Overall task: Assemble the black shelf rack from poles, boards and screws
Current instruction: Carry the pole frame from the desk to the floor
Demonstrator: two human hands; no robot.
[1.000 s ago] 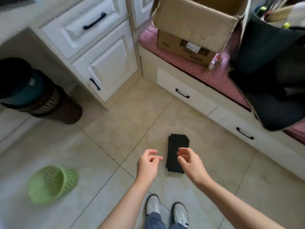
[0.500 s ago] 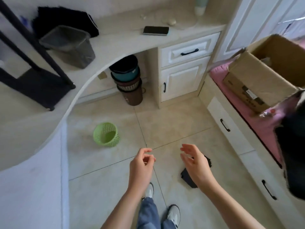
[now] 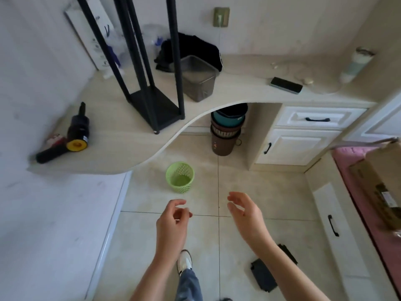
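The black shelf rack (image 3: 152, 101) stands upright on the curved beige desk (image 3: 121, 148), several black poles rising from its bottom board. A stack of black boards (image 3: 263, 276) lies on the floor tiles at lower right, partly hidden behind my right forearm. My left hand (image 3: 173, 222) hovers over the floor with loosely curled fingers, holding nothing. My right hand (image 3: 245, 211) is beside it, fingers relaxed and empty. Both hands are well short of the rack.
A black-and-yellow power tool (image 3: 73, 135) lies on the desk's left end. A grey bin (image 3: 198, 81) and a phone (image 3: 286, 85) sit further along. A green basket (image 3: 180, 177) and stacked bins (image 3: 226, 129) stand on the floor. A cardboard box (image 3: 382, 181) rests at right.
The view has swung up and left from the boards on the floor toward the desk and rack. Both hands stay raised and empty; the boards now lie behind my right arm.
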